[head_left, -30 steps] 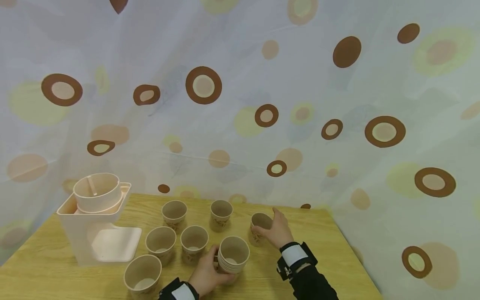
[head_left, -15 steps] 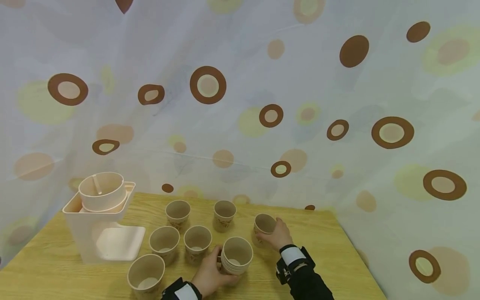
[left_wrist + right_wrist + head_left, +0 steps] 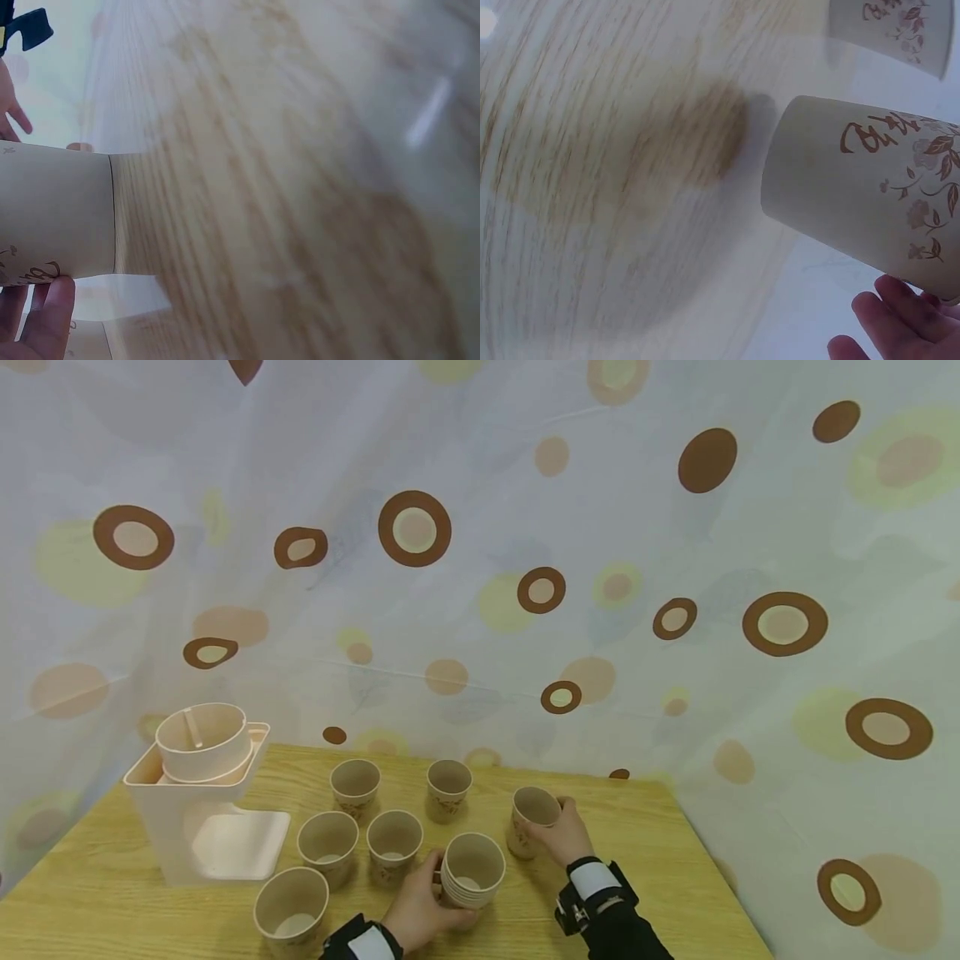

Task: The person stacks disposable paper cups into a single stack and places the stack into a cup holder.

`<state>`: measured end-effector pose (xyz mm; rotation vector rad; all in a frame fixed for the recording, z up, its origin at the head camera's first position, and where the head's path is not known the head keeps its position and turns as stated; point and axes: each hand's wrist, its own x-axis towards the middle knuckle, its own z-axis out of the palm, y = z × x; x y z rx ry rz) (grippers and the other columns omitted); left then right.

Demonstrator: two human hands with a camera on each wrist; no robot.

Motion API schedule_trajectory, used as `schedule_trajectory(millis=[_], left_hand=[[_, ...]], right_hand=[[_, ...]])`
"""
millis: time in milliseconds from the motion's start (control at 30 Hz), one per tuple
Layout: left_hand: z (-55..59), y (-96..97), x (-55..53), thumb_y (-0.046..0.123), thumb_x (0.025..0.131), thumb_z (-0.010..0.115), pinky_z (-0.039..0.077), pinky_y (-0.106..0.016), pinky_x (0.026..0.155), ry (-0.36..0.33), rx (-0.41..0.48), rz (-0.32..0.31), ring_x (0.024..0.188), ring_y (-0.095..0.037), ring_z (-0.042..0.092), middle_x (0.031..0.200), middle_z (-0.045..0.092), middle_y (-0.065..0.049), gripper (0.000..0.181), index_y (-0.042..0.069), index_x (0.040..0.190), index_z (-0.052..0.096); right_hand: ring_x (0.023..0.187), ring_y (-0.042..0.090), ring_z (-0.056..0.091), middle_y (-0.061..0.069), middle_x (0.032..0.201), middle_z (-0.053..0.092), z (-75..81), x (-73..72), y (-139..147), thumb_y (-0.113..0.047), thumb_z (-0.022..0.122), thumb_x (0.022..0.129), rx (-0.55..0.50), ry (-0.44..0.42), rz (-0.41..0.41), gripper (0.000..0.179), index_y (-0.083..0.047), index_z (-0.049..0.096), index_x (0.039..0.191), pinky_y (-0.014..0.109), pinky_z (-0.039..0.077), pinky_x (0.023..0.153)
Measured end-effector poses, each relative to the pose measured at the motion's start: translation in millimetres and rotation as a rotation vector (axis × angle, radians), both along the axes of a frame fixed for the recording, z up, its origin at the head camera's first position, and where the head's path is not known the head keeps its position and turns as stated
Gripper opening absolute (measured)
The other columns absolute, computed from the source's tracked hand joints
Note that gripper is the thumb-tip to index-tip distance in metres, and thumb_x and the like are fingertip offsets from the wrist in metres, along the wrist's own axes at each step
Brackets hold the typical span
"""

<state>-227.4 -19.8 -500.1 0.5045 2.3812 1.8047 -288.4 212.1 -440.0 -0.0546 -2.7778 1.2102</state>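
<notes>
We see the left hand (image 3: 420, 906) with its fingers curled around a stack of cups (image 3: 472, 872) over the wooden table (image 3: 675, 868). The right hand (image 3: 564, 837) grips a single cup (image 3: 532, 810) between thumb and fingers; this cup is behind the stack, to its right.

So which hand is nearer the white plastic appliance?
The left hand, right of the appliance, gripping stacked paper cups; the right hand, gripping one cup, is farther right.

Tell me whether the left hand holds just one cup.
No, the left hand holds a stack of cups, with several rims showing.
</notes>
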Motion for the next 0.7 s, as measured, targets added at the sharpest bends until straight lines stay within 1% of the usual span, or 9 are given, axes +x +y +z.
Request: schedule_trajectory(millis=[200,333,500,700], left_hand=[[-1.8,0.5,-0.5,0.02,0.067,0.084,0.048,-0.037,0.077,0.015,0.002,0.001,0.098,-0.025,0.056,0.115,0.056,-0.015,0.073,0.002,0.126,0.045],[-1.9,0.7,0.0,0.02,0.067,0.083,0.047,-0.035,0.076,0.021,-0.001,0.001,0.096,-0.024,0.056,0.114,0.057,-0.014,0.072,0.002,0.125,0.045],[0.5,0.4,1.2,0.02,0.068,0.083,0.047,-0.033,0.075,0.018,-0.009,-0.003,0.095,-0.023,0.056,0.113,0.057,-0.014,0.072,0.002,0.126,0.045],[4.5,-0.2,2.7,0.02,0.068,0.083,0.047,-0.034,0.075,0.004,-0.006,-0.008,0.096,-0.024,0.057,0.113,0.056,-0.015,0.074,0.001,0.127,0.043]], right_hand=[[0.108,0.044,0.053,0.033,0.122,0.05,11.4,14.2,-0.2,-0.023,0.07,0.081,-0.008,0.056,0.031,0.071,0.012,0.033,0.13,0.05,0.048,0.085],[0.11,0.043,0.053,0.032,0.124,0.05,19.1,21.8,-2.2,-0.024,0.07,0.082,-0.025,0.056,0.049,0.071,0.01,0.033,0.131,0.05,0.047,0.086],[0.112,0.04,0.053,0.028,0.125,0.05,27.8,29.5,-6.1,-0.027,0.071,0.082,-0.041,0.05,0.06,0.071,0.007,0.033,0.133,0.048,0.047,0.086],[0.109,0.036,0.055,0.025,0.121,0.054,38.7,40.0,-10.5,-0.028,0.072,0.081,-0.054,0.09,0.095,0.067,0.005,0.038,0.13,0.049,0.046,0.087]])
